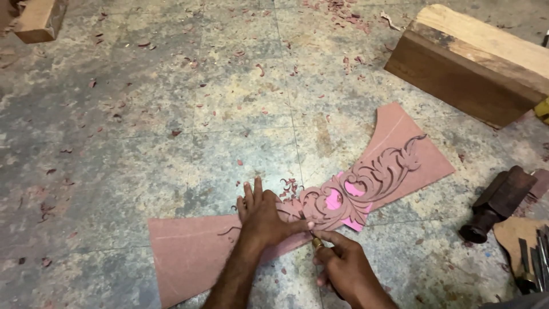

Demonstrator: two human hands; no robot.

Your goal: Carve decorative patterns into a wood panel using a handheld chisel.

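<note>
A long, curved reddish-brown wooden board (189, 252) lies flat on the floor, with leafy scrollwork (366, 180) carved through its middle and right part; pink shows through the cut-outs. My left hand (264, 217) presses flat on the board just left of the carving, fingers spread. My right hand (343, 264) grips a carving chisel (316, 242) with a brass ferrule, its tip at the carving's lower edge beside my left thumb. The chisel's handle is hidden in my fist.
A thick block of timber (474, 63) lies at the upper right, another wood piece (37, 20) at the top left. A dark wooden mallet (497, 203) and several chisels (534, 257) lie at the right edge. Wood chips litter the mottled stone floor (143, 143).
</note>
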